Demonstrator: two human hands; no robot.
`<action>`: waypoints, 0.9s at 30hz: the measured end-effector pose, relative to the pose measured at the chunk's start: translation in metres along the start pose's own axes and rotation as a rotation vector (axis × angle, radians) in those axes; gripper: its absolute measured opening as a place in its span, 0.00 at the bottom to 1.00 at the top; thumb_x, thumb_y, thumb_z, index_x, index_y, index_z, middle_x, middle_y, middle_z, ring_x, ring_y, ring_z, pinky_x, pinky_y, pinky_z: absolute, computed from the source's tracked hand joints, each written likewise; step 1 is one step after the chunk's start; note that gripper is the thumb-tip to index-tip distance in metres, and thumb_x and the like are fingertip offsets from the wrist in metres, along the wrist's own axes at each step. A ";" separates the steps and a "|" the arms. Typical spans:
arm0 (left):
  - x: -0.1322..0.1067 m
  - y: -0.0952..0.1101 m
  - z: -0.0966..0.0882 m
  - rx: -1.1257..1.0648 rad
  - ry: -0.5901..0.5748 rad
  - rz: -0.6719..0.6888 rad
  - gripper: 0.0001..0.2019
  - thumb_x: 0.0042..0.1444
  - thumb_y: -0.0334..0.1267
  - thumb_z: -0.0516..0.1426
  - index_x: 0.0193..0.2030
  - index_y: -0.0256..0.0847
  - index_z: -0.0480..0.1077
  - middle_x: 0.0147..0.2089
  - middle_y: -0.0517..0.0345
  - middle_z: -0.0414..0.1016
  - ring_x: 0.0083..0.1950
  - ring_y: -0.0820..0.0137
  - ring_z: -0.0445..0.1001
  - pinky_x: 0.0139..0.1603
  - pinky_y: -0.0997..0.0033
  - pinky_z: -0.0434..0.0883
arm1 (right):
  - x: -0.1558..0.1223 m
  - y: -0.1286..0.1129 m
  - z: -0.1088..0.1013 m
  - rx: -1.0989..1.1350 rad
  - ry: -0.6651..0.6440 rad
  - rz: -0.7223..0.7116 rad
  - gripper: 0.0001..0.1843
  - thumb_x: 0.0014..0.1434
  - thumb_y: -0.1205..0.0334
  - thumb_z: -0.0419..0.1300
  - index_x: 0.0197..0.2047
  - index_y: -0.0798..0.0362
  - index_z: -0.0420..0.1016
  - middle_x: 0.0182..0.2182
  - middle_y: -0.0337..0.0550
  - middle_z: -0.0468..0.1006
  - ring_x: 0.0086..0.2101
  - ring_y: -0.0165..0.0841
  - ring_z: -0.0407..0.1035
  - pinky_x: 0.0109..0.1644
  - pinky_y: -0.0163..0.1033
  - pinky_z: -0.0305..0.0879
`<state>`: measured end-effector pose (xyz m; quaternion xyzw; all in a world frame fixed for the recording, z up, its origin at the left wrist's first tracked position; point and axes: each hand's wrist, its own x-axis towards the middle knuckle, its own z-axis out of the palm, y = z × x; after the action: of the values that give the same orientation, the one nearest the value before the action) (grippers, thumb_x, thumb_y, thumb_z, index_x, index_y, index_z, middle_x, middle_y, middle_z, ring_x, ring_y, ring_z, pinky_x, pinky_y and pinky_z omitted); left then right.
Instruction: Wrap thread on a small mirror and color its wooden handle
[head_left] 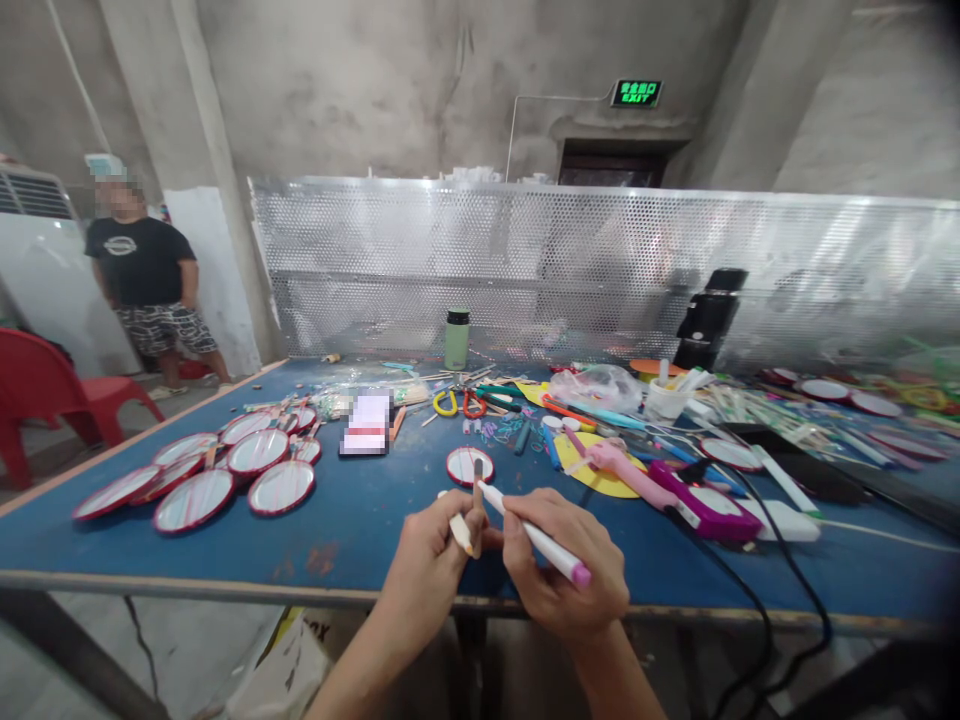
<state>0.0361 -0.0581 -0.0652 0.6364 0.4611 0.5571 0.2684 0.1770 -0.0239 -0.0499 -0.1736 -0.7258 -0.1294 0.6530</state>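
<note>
My left hand is closed around a narrow flat wooden stick held upright. A pale piece with an orange-tan end also pokes out between its fingers; its kind is unclear. In my right hand is a white marker with a pink end, its tip close to the stick; I cannot tell if they touch. Just beyond my hands, a round red-rimmed disc, pale like a mirror, lies on the blue table. The stick's top overlaps it in view.
More red-rimmed discs are piled at the left, near a phone. A green bottle stands at the back. Rightward lie pliers, a pink glue gun, a purple box and cables. A person stands far left.
</note>
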 end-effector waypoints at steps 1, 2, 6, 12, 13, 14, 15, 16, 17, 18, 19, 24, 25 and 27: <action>0.000 0.000 0.000 0.000 0.001 -0.002 0.15 0.65 0.41 0.51 0.26 0.40 0.63 0.25 0.64 0.64 0.29 0.72 0.62 0.32 0.77 0.60 | 0.000 0.000 0.000 0.006 -0.005 -0.002 0.06 0.57 0.72 0.61 0.38 0.54 0.75 0.27 0.40 0.80 0.27 0.32 0.76 0.33 0.35 0.72; 0.000 0.001 0.000 0.001 0.001 -0.005 0.15 0.65 0.41 0.51 0.26 0.40 0.63 0.25 0.64 0.64 0.29 0.73 0.62 0.32 0.77 0.60 | 0.001 0.000 0.001 0.011 -0.009 -0.003 0.06 0.57 0.72 0.61 0.38 0.54 0.75 0.27 0.40 0.80 0.27 0.32 0.76 0.33 0.35 0.72; -0.002 0.002 -0.001 0.013 -0.003 -0.008 0.15 0.65 0.41 0.51 0.27 0.40 0.65 0.25 0.63 0.65 0.29 0.72 0.63 0.32 0.76 0.60 | 0.000 0.001 0.001 0.007 -0.007 0.002 0.08 0.57 0.73 0.61 0.39 0.54 0.74 0.27 0.40 0.79 0.27 0.32 0.75 0.32 0.35 0.72; -0.002 0.002 0.000 0.014 -0.004 0.002 0.15 0.65 0.40 0.51 0.27 0.39 0.64 0.25 0.63 0.64 0.29 0.72 0.62 0.32 0.76 0.61 | 0.000 0.000 -0.001 0.014 0.016 0.003 0.08 0.56 0.74 0.61 0.38 0.54 0.74 0.26 0.40 0.79 0.27 0.31 0.75 0.33 0.35 0.72; -0.002 0.002 0.000 0.010 -0.001 0.002 0.15 0.65 0.40 0.51 0.27 0.39 0.64 0.25 0.64 0.64 0.29 0.72 0.62 0.32 0.76 0.60 | 0.000 0.000 -0.001 0.019 0.003 0.004 0.07 0.56 0.73 0.61 0.38 0.54 0.74 0.26 0.39 0.79 0.27 0.31 0.76 0.33 0.35 0.72; -0.002 0.002 0.000 0.005 0.002 0.002 0.15 0.65 0.40 0.51 0.27 0.40 0.64 0.25 0.64 0.64 0.29 0.73 0.62 0.32 0.77 0.60 | 0.001 -0.001 -0.001 0.023 -0.011 0.005 0.07 0.56 0.73 0.61 0.38 0.54 0.74 0.27 0.39 0.79 0.27 0.31 0.76 0.33 0.34 0.72; -0.002 0.003 0.000 0.000 0.002 0.002 0.15 0.65 0.40 0.51 0.27 0.40 0.64 0.25 0.64 0.64 0.29 0.73 0.61 0.32 0.77 0.60 | 0.001 -0.001 -0.001 0.024 -0.021 0.005 0.07 0.57 0.73 0.61 0.38 0.54 0.74 0.27 0.39 0.79 0.27 0.31 0.76 0.33 0.34 0.72; -0.002 0.003 0.000 -0.003 0.000 0.000 0.15 0.65 0.40 0.51 0.27 0.40 0.64 0.25 0.64 0.64 0.29 0.73 0.61 0.32 0.77 0.60 | 0.001 -0.001 -0.001 0.022 -0.026 0.004 0.07 0.57 0.73 0.61 0.38 0.54 0.74 0.27 0.39 0.79 0.27 0.31 0.76 0.33 0.34 0.72; -0.002 0.002 0.000 -0.003 -0.001 -0.001 0.15 0.65 0.41 0.51 0.27 0.40 0.63 0.25 0.64 0.64 0.29 0.73 0.61 0.32 0.77 0.60 | 0.001 -0.001 -0.001 0.016 -0.022 0.001 0.07 0.56 0.73 0.61 0.38 0.54 0.74 0.26 0.39 0.79 0.27 0.31 0.76 0.33 0.34 0.72; -0.002 0.002 0.000 -0.004 -0.004 -0.005 0.15 0.65 0.41 0.50 0.28 0.40 0.64 0.25 0.64 0.64 0.29 0.73 0.61 0.32 0.77 0.60 | 0.001 -0.001 -0.001 0.007 -0.014 -0.002 0.07 0.56 0.73 0.61 0.38 0.54 0.75 0.26 0.39 0.79 0.27 0.31 0.76 0.33 0.34 0.72; -0.002 0.001 0.000 0.001 -0.003 -0.010 0.15 0.65 0.41 0.50 0.27 0.40 0.64 0.25 0.64 0.64 0.29 0.73 0.61 0.32 0.77 0.60 | 0.001 0.000 -0.001 -0.001 -0.002 -0.003 0.07 0.56 0.73 0.61 0.37 0.54 0.75 0.26 0.39 0.79 0.27 0.31 0.76 0.33 0.34 0.72; 0.000 -0.001 0.000 0.006 -0.002 -0.010 0.15 0.65 0.42 0.51 0.27 0.40 0.64 0.25 0.63 0.64 0.29 0.72 0.62 0.33 0.76 0.61 | 0.001 0.000 -0.002 0.004 -0.007 -0.005 0.07 0.57 0.72 0.60 0.38 0.53 0.74 0.26 0.39 0.79 0.27 0.32 0.75 0.32 0.36 0.73; 0.000 0.000 -0.001 0.007 0.001 -0.012 0.15 0.65 0.42 0.51 0.27 0.40 0.64 0.25 0.63 0.64 0.29 0.72 0.62 0.32 0.76 0.61 | 0.001 0.000 -0.002 0.007 -0.012 -0.011 0.07 0.57 0.73 0.61 0.38 0.53 0.74 0.26 0.40 0.79 0.27 0.32 0.76 0.32 0.36 0.73; 0.000 0.001 -0.001 0.000 0.002 -0.013 0.16 0.65 0.43 0.51 0.26 0.40 0.64 0.25 0.62 0.65 0.29 0.71 0.62 0.33 0.76 0.62 | -0.001 0.001 -0.002 -0.004 -0.003 -0.019 0.07 0.56 0.73 0.61 0.38 0.53 0.74 0.26 0.39 0.79 0.26 0.32 0.75 0.31 0.36 0.73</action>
<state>0.0353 -0.0591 -0.0640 0.6331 0.4655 0.5558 0.2714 0.1787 -0.0241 -0.0503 -0.1684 -0.7281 -0.1366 0.6503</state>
